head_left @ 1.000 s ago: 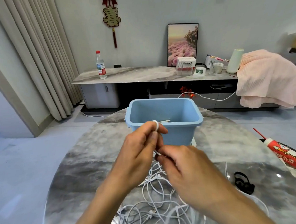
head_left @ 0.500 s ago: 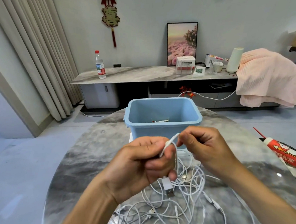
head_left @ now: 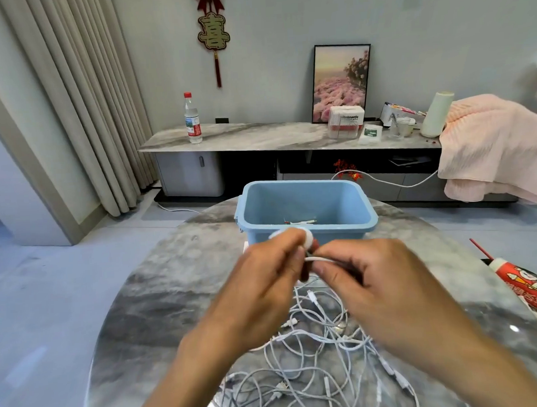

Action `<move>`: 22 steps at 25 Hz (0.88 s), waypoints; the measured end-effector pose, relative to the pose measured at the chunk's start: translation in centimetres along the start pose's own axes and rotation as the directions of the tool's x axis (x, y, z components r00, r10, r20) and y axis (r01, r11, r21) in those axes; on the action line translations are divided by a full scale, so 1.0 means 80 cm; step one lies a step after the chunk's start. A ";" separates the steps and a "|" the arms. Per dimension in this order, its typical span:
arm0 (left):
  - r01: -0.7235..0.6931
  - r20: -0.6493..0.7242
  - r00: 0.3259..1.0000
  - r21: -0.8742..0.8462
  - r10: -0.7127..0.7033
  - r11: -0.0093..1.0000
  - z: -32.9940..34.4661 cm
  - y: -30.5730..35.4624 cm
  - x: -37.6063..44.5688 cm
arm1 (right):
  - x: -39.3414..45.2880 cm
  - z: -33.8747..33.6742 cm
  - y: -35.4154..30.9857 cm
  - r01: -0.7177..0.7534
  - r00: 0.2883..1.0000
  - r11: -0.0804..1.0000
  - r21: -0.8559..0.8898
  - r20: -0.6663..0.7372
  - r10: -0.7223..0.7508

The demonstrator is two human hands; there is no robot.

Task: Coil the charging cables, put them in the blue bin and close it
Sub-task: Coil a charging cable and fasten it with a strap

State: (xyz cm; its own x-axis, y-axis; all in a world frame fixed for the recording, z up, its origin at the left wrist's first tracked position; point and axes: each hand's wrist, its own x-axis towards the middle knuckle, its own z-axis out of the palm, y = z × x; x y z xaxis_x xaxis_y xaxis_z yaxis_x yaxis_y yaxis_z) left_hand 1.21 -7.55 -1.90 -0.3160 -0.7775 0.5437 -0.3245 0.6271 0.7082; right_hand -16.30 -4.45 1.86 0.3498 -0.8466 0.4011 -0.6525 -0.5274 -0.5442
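Note:
The open blue bin (head_left: pixel 306 229) stands on the round marble table (head_left: pixel 160 302), with a small item lying on its bottom. Just in front of it my left hand (head_left: pixel 265 284) holds a white cable (head_left: pixel 308 243) looped over its fingertips. My right hand (head_left: pixel 371 288) pinches the same cable right next to the left fingers. A tangle of several white charging cables (head_left: pixel 316 359) lies on the table beneath both hands. No lid for the bin is visible.
A red-and-white tube (head_left: pixel 526 289) lies at the table's right edge. Behind the table runs a low marble cabinet (head_left: pixel 257 138) carrying a water bottle (head_left: pixel 192 120), a tissue box (head_left: pixel 347 121) and a pink blanket (head_left: pixel 494 144). Curtains hang at the left.
My hands came back together in front of the bin. The cable that hung down from the left hand now sits looped over its fingertips, and my right hand moved left to it.

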 end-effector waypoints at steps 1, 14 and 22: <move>0.001 0.083 0.997 0.021 -0.003 1.000 0.003 0.005 0.000 | 0.002 -0.012 0.004 0.058 0.997 0.995 -0.085 -0.035 -0.062; 0.534 0.463 0.845 -0.760 -0.268 0.371 -0.009 0.019 0.005 | 0.012 0.020 0.077 -0.102 0.992 0.815 0.571 0.123 0.038; -0.062 0.008 0.878 -0.990 -0.479 -0.130 -0.035 0.000 0.014 | -0.005 0.061 0.039 -0.511 0.858 0.450 0.732 0.401 0.322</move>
State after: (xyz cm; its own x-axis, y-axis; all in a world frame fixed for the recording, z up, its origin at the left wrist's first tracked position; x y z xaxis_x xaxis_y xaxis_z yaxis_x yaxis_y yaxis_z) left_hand 3.34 -8.51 -0.04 -0.1296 -0.9824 0.1344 0.9439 -0.0807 0.3201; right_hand -15.14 -6.11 -3.59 0.3596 -0.9245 -0.1267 0.0199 0.1433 -0.9895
